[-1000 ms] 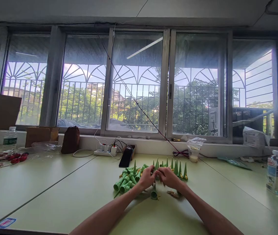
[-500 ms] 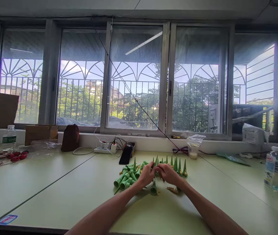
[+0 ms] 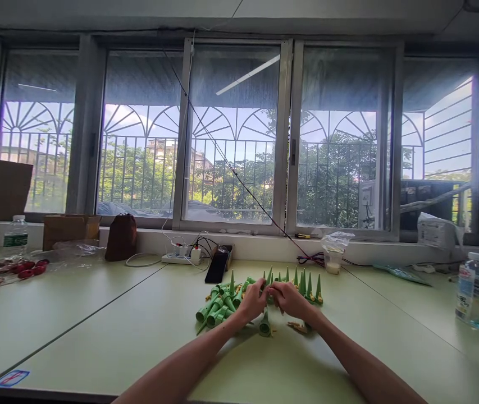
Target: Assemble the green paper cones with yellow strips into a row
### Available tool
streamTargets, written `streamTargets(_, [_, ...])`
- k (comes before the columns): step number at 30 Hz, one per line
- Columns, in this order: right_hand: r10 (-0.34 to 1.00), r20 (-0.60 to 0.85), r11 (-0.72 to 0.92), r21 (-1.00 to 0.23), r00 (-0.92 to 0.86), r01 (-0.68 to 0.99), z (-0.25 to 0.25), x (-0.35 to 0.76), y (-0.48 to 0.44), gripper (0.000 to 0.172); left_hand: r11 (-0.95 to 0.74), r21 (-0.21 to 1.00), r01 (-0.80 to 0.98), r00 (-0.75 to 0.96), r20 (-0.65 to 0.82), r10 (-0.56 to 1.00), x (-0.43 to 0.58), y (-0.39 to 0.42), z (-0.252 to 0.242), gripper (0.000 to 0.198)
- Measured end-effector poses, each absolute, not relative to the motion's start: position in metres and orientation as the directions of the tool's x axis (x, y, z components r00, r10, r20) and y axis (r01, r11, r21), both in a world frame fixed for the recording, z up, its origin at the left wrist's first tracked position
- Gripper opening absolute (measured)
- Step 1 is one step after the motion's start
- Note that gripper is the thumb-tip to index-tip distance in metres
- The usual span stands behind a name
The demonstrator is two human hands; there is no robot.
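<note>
My left hand (image 3: 252, 302) and my right hand (image 3: 292, 298) meet over the middle of the table, both with fingers bent inward and pinched together. A slim green cone (image 3: 269, 276) rises just behind the fingertips; whether it is held or standing there I cannot tell. Whatever lies between the fingers is hidden. To the left is a pile of hollow green cone-shaped spikes (image 3: 218, 308) mixed with small yellow parts. Behind my right hand several green spikes (image 3: 310, 286) stand upright with yellow pieces at their bases. One green spike (image 3: 264, 325) lies below the hands, its round open end toward me.
Small yellowish pieces (image 3: 298, 327) lie beneath my right wrist. A black phone (image 3: 217, 266) and a white power strip (image 3: 180, 258) sit by the window ledge. At the back stands a bagged cup (image 3: 333, 255). Plastic bottles (image 3: 473, 292) and a brown pouch (image 3: 121, 238) flank the work area.
Almost nothing differs. Both hands stay together in the same place, with only a slight shift of the right fingers.
</note>
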State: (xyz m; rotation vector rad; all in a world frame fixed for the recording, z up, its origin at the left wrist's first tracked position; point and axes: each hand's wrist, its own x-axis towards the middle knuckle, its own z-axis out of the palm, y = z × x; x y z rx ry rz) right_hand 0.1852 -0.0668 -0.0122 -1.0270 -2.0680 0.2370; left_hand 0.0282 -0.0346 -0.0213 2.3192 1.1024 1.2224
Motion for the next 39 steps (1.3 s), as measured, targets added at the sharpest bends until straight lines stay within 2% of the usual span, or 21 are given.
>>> streamTargets(8, [0.734,0.576,0.662,-0.489,-0.359,0.568,-0.0112,0.1844,-0.0681,0.034,-0.660,0.536,0.526,0.351,0.570,0.743,0.0273,-0.0362,-0.0206,0.023])
streamTargets(21, [0.728,0.589,0.658,-0.460,-0.350,0.596,-0.0120,0.1841,-0.0671,0.033,-0.626,0.621,0.472,0.302,0.553,0.776,0.0272,-0.0278,-0.0281,0.022])
streamTargets(39, [0.716,0.585,0.675,-0.440,-0.381,0.592,-0.0103,0.1831,-0.0695,0.033,-0.661,0.558,0.501,0.326,0.585,0.742,0.0267,-0.0297,-0.0269,0.021])
